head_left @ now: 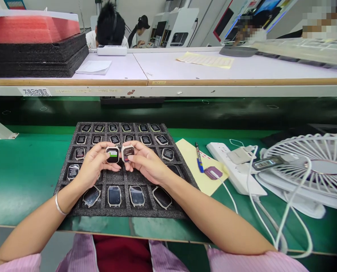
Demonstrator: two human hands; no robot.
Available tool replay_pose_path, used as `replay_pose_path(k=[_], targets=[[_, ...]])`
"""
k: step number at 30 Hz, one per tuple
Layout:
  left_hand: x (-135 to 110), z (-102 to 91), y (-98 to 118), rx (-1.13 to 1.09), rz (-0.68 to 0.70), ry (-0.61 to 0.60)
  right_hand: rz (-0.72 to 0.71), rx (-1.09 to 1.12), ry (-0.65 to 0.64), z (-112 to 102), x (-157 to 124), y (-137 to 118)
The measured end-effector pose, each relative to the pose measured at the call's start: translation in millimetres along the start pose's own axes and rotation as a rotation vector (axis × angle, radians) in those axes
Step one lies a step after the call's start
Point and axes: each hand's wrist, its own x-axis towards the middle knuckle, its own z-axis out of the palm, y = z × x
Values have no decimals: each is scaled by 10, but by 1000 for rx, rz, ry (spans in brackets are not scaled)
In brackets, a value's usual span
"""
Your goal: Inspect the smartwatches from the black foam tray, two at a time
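A black foam tray with several square cells lies on the green bench, most cells holding a small smartwatch body. My left hand holds one watch body above the tray's middle; its screen is lit with a green bar. My right hand holds a second watch body right beside the first, its screen dark reddish. The two watch bodies nearly touch. Watch bodies in the near row lie face up with dark screens.
To the tray's right lie a yellow paper, a blue pen, a white power strip with plugs and cables, and a white desk fan. A raised shelf carries stacked foam sheets. Other people sit beyond it.
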Motion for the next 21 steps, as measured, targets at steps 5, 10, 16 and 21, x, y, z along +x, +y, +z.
replay_pose_path(k=[5, 10, 16, 21], targets=[[1, 0, -4, 7, 8, -3, -3, 12, -18, -2, 8, 8], [9, -4, -15, 51, 9, 22, -15, -21, -23, -10, 13, 26], [-2, -9, -10, 27, 14, 4, -11, -4, -34, -9, 5, 18], [34, -28, -19, 45, 19, 0, -28, -2, -10, -10, 24, 49]])
